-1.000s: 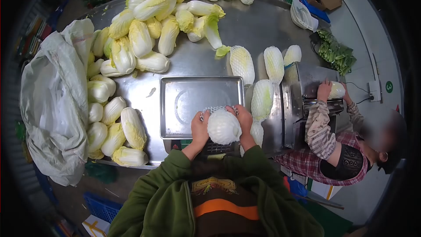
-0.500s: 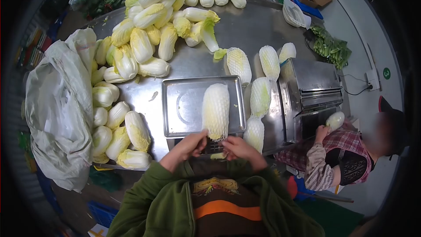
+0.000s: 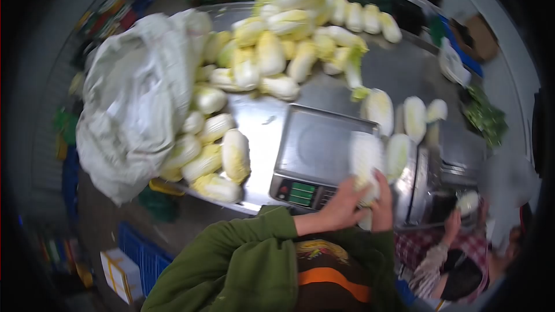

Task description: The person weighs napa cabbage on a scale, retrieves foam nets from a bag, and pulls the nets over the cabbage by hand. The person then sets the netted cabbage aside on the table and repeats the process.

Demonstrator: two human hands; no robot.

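A napa cabbage (image 3: 365,156) in a white foam net sits at the right side of the steel tray of a weighing scale (image 3: 309,138). My left hand (image 3: 341,203) is closed at the left of the cabbage's lower end. Opposite it, my right hand (image 3: 383,203) grips the same end from the right. Motion blur hides how the fingertips meet the net. Just right of the scale stand several netted cabbages, one of them a netted cabbage (image 3: 398,157) close beside my right hand.
Bare cabbages (image 3: 270,54) are heaped at the table's back and left. A big white sack (image 3: 136,104) slumps at the left edge. On the right, a co-worker's hand (image 3: 452,226) holds a cabbage (image 3: 467,203) by a steel machine (image 3: 459,147).
The view has swung, so the table appears shifted right and the scale's display now shows. My hands have moved up from the net's bottom edge onto the cabbage's lower end.
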